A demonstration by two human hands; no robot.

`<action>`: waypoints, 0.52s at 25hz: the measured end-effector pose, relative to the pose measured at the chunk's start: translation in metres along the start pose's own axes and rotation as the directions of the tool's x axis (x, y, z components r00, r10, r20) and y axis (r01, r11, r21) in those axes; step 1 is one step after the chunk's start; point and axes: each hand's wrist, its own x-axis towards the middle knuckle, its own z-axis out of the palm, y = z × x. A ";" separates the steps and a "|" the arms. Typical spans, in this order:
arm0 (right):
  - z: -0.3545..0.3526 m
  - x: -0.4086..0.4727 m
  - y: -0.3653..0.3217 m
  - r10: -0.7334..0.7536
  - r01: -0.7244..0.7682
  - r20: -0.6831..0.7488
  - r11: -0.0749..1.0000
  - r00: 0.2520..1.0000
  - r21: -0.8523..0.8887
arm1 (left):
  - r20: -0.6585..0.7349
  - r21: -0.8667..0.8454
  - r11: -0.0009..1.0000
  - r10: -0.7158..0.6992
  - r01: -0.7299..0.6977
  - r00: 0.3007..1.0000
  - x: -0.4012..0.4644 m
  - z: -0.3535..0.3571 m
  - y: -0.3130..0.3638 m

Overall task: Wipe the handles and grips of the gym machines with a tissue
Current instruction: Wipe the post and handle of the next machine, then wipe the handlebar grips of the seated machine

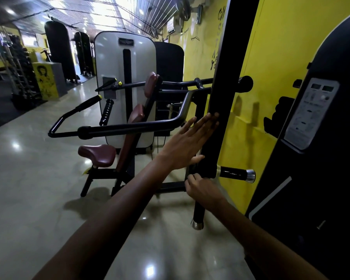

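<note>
A black upright post (228, 67) hangs in front of me. At its lower end one black grip with a chrome cap (235, 174) sticks out to the right, and a second chrome-capped grip (198, 211) points down. My left hand (187, 143) lies flat against the post's left side with its fingers straight. Below it, my right hand (200, 189) curls its fingers on the post's lower joint, just left of the two grips. No tissue shows in either hand.
A seated press machine with maroon pads (98, 155) and long black handle bars (129, 128) stands just behind the post. A dark machine housing with an instruction label (311, 114) fills the right. A yellow wall (291, 47) lies beyond, and glossy floor (38, 188) spreads to the left.
</note>
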 end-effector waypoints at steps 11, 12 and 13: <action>-0.044 0.086 -0.015 0.202 -0.037 -0.107 0.600 0.974 0.799 | 0.273 -0.463 0.556 -0.651 0.690 0.708 -0.163 -0.036 -0.079; -0.049 0.099 -0.017 0.211 -0.032 -0.113 0.582 0.971 0.812 | 0.301 -0.433 0.507 -0.698 0.745 0.650 -0.179 -0.040 -0.090; -0.055 0.111 -0.021 0.216 -0.024 -0.124 0.576 0.968 0.817 | 0.319 -0.406 0.461 -0.738 0.789 0.595 -0.194 -0.044 -0.098</action>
